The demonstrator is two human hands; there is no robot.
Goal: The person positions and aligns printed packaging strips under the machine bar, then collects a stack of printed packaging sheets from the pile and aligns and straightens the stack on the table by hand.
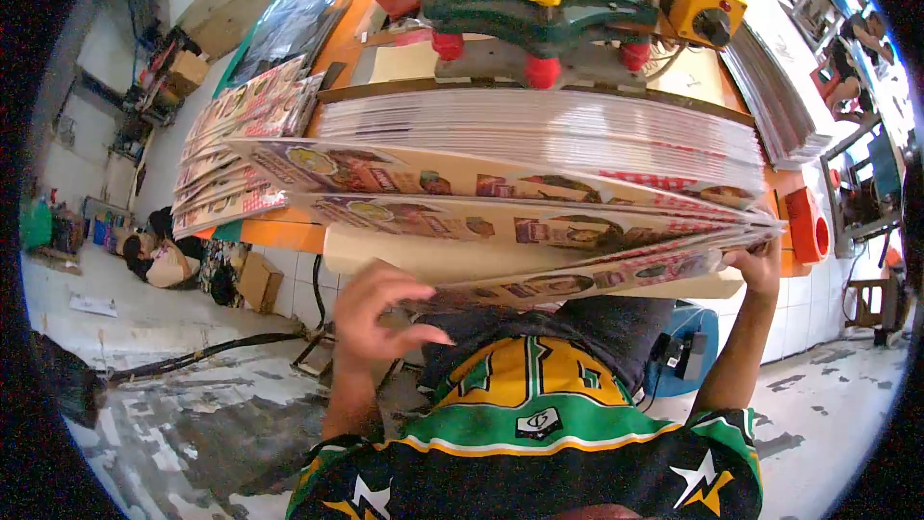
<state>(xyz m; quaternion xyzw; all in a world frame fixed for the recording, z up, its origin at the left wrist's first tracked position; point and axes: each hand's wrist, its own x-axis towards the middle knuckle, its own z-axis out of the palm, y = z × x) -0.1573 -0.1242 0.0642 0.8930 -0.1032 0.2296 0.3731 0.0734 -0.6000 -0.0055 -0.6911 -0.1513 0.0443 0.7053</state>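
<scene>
A fan of long printed sheets (568, 231), with food-like pictures and red checks, spans the space in front of me. Their right ends are bunched together in my right hand (757, 268), thumb on the near side. Toward the left, the sheets spread apart into separate leaves. My left hand (380, 313) is raised by the left end of the nearest sheet, fingers curved and thumb well apart, with nothing visible in it. Whether its fingertips touch that sheet I cannot tell. Behind the fan lies a thick stack of pale-edged sheets (539, 125).
Overlapping printed sheets (236, 149) lie at the left of the orange table (279, 234). Above the stack stands a dark green machine frame (539, 19) with yellow knobs and red feet. A yellow control box (705, 5) is beside it. Another person (164, 255) is low at far left.
</scene>
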